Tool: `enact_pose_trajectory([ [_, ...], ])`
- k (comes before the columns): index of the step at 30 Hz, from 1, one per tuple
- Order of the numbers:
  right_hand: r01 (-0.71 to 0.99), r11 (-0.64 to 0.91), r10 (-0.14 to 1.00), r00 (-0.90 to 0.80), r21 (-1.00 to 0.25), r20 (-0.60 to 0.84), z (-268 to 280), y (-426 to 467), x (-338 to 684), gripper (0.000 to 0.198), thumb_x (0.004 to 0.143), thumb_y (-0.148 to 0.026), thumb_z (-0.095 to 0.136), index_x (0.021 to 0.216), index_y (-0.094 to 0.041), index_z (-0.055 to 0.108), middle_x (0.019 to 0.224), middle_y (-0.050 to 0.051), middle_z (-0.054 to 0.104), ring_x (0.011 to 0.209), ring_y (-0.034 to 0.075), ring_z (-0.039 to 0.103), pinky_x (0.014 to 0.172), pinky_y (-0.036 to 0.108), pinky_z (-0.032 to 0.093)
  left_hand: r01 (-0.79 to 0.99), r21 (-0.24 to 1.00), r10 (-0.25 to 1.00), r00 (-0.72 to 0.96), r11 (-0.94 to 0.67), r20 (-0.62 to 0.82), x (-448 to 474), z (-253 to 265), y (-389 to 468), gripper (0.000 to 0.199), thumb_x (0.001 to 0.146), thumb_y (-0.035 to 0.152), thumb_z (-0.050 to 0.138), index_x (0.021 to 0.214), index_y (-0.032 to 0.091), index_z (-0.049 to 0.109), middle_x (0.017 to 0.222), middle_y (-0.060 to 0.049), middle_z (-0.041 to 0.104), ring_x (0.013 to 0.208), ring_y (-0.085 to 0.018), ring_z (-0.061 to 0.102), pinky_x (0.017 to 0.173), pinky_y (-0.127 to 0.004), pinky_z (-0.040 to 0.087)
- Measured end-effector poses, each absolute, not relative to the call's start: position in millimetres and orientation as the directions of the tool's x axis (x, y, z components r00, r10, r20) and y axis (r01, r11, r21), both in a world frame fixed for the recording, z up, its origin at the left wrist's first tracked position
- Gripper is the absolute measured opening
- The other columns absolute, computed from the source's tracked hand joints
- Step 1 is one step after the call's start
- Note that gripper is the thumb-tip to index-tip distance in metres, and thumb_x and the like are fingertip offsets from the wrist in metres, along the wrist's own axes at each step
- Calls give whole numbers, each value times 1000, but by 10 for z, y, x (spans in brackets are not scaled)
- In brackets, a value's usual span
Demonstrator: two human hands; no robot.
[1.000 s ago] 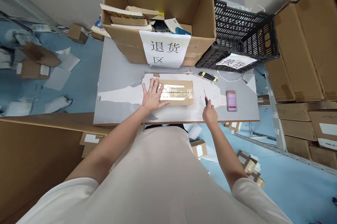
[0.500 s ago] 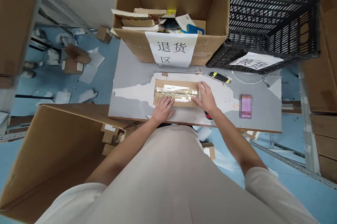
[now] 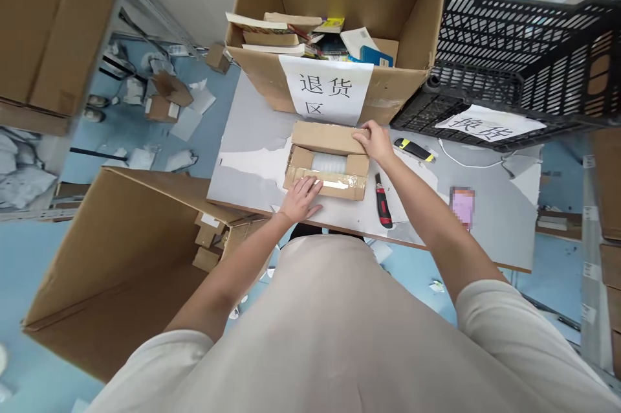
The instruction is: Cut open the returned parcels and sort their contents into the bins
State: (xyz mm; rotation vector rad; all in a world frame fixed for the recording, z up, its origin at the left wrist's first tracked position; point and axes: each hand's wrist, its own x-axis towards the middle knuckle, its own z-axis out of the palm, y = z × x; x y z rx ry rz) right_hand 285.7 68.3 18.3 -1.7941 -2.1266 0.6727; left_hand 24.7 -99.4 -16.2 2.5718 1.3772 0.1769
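Note:
A small cardboard box lies on the table in front of me, its far flap raised and its near flap, with shiny tape, still over the front. Through the gap shows whitish, translucent packing; what it wraps is hidden. My left hand rests with fingers spread on the near left part of the box. At the far right corner, my right hand pinches the raised flap. Right of the box lies a red-and-black utility knife. A yellow-and-black utility knife lies beyond my right wrist.
A large carton of books with a paper sign stands behind the box. Beside it is a black plastic crate. A pixelated phone-like object lies on the table at right. A big open carton stands at lower left.
The box's far flap has been lifted, uncovering the packing inside. My right hand has moved up and away with it. The red-and-black knife is now uncovered, and the view has shifted.

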Motion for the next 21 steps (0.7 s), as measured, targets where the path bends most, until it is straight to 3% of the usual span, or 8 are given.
enact_pose_trajectory([
  [2,860,55,994,-96,-507,-55,128,659,2822,47,91,-41,45,126,-10,50,120,18,56,109,28,52,91,42,42,802,260,830,558,-537,-9,246,-121,-959,66,86,48,50,141,12,42,143,-22,41,134,-36,37,110,-51,28],
  [4,882,112,993,-113,-458,26,175,540,2816,48,92,-37,43,134,-13,45,132,19,47,120,30,45,96,44,38,808,282,837,546,-518,-26,221,-45,-907,68,85,52,50,141,14,41,145,-22,38,136,-36,34,110,-51,27],
  [7,836,414,907,-413,-360,82,387,248,2857,42,94,-32,40,133,-18,48,136,15,46,125,31,39,101,45,30,838,298,869,492,-458,-50,105,123,-752,88,77,65,55,146,14,33,148,-21,35,138,-38,30,112,-52,24],
  [10,726,605,745,-661,-326,-91,576,-82,2873,47,89,-41,52,128,-14,52,122,17,57,113,32,46,99,45,29,827,312,848,520,-469,-103,-115,281,-483,120,59,77,63,149,9,21,153,-23,24,142,-40,20,114,-51,21],
  [13,764,599,728,-644,-241,-234,620,-355,2830,62,78,-37,69,131,-11,48,113,18,60,107,32,48,100,46,25,798,331,785,583,-504,-209,-376,327,-208,139,47,76,71,150,3,11,156,-25,15,144,-39,12,116,-46,19],
  [15,800,566,765,-599,-196,-236,590,-493,2798,58,77,-28,69,128,-12,49,110,17,60,104,31,49,99,45,25,787,345,759,602,-512,-247,-518,284,-90,140,47,72,73,149,1,9,155,-25,16,145,-35,16,117,-41,20],
  [18,829,522,809,-556,-199,-190,509,-685,2784,29,86,-15,52,114,-14,58,101,14,60,93,26,52,90,38,33,765,365,756,622,-530,-206,-626,161,-18,127,54,65,74,148,2,16,154,-24,22,143,-31,25,115,-35,25],
  [21,834,520,818,-549,-187,-171,404,-935,2795,36,92,-7,31,106,-16,62,97,13,61,91,25,53,86,37,36,753,358,759,631,-552,-159,-616,67,6,117,59,61,73,147,3,21,154,-26,21,142,-30,26,114,-36,27],
])
